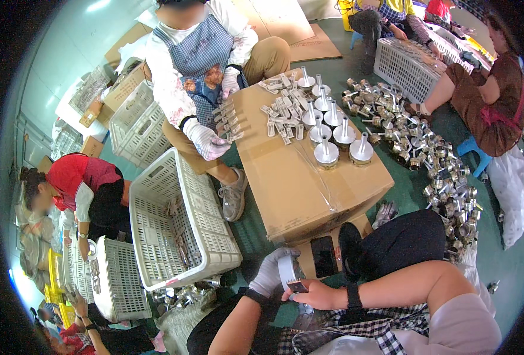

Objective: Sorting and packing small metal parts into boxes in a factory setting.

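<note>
My left hand (266, 273), in a white glove, is closed round a white ring-shaped piece (286, 270) that looks like a roll of tape. Close beside it, my bare right hand (320, 295) pinches a small dark piece (298, 286) with a pale toothed edge; its exact kind is unclear. Both hands are above my lap, in front of the near edge of a big cardboard box (300, 195). Clear plastic-looking material shows just below my fingers. On the box stand several round metal pieces with upright stems (327, 152), beside a heap of small metal clips (284, 115).
Across the box, a co-worker with gloved hands holds a row of metal clips (229, 121). A white plastic crate (182, 225) stands at left. A black phone (323, 257) lies near my hands. Stemmed metal parts (416, 136) cover the floor at right. Other people work around.
</note>
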### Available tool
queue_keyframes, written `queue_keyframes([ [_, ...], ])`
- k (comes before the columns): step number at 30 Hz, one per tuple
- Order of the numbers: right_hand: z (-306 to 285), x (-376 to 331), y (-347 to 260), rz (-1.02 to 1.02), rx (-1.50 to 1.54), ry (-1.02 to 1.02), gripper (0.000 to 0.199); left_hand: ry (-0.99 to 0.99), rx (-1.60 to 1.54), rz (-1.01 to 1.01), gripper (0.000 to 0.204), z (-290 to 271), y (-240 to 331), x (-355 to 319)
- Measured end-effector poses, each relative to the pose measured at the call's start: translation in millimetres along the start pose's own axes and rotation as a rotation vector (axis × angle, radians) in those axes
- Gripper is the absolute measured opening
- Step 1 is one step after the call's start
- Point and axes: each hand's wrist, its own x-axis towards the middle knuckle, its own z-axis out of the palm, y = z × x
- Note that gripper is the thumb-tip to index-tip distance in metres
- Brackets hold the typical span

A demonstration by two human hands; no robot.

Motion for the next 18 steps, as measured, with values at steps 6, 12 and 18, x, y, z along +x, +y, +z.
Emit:
queue_keyframes([
  [6,0.4,-0.4,2.7,-0.015,0.0,0.012,0.019,-0.021,0.01,-0.005,0.024,2.9,0.6,-2.2],
  [12,1.2,-1.8,-4.1,0.0,-0.017,0.023,0.019,-0.025,0.004,0.007,0.025,-3.5,-2.8,1.3],
  [18,1.6,-1.4,-3.6,-0.005,-0.034,0.024,0.019,-0.014,0.033,0.026,0.024,-4.2,-3.3,1.1],
])
